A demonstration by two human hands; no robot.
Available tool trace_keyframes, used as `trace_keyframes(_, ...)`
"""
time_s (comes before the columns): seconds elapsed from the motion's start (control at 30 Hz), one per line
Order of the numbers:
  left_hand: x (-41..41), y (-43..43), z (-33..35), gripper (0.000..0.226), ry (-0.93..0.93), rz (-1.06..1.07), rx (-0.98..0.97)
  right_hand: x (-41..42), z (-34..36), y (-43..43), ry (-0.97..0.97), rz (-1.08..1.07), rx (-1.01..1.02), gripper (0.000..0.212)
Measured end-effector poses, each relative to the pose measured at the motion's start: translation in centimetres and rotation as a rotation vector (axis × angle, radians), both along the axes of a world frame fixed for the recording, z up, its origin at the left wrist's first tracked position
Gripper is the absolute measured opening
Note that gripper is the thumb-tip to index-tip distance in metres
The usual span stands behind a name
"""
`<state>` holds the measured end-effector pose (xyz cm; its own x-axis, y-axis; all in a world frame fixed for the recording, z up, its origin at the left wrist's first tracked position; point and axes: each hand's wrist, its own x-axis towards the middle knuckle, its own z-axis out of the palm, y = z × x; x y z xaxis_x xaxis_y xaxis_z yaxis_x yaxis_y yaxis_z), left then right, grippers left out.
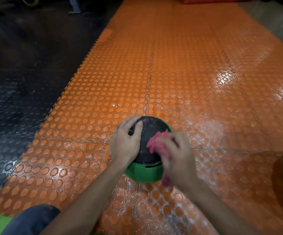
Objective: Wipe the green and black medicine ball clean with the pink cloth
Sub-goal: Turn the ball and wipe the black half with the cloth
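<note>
Orange studded mat [188, 73] stretches wide ahead of my hands and off to the right, glossy and speckled with white dust near me. Its toothed edge meets the black floor [10, 99] well to the left of my grip.

Head view: the medicine ball [152, 133] sits on the mat right between my hands, with a dull, scuffed black panel on top and a green band showing at its near and far edges. My left hand [125, 141] grips its left side, fingers curved over the black. My right hand [179, 158], blurred, pinches the bunched pink cloth [156, 143] against the ball's right side. My knee [33, 219] is down at lower left.
</note>
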<state>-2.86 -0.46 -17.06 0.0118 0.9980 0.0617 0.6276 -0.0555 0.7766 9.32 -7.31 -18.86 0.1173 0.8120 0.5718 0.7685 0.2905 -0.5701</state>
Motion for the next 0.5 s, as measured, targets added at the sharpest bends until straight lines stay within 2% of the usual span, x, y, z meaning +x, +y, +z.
trace_keyframes(0.07, 0.2, 0.0, 0.1, 0.054, 0.025, -0.002, 0.01, 0.9, 1.3, 2.7, 0.172, -0.094, -0.163, 0.02)
trace_keyframes(0.17, 0.5, 0.3, 0.3, 0.051, 0.041, 0.018, 0.008, 2.6, 1.6, 6.6, 0.274, -0.177, -0.426, 0.025)
trace_keyframes(0.23, 1.0, 0.2, 0.3, 0.042, 0.069, 0.04, -0.005, 3.1, 1.6, 7.1, 0.298, -0.214, -0.488, 0.024)
trace_keyframes(0.33, 1.7, 0.2, 0.4, 0.038, 0.122, 0.058, -0.02, 1.8, 0.8, 3.8, 0.091, -0.26, -0.212, 0.023)
trace_keyframes(0.4, 2.1, 0.3, 0.5, 0.039, 0.147, 0.031, -0.03, 0.3, 0.0, 0.5, 0.01, -0.222, -0.021, 0.021)
trace_keyframes(0.5, 2.6, 0.4, 0.8, 0.04, 0.183, 0.012, -0.041, -0.4, -1.1, -2.6, -0.181, -0.116, 0.135, 0.014)
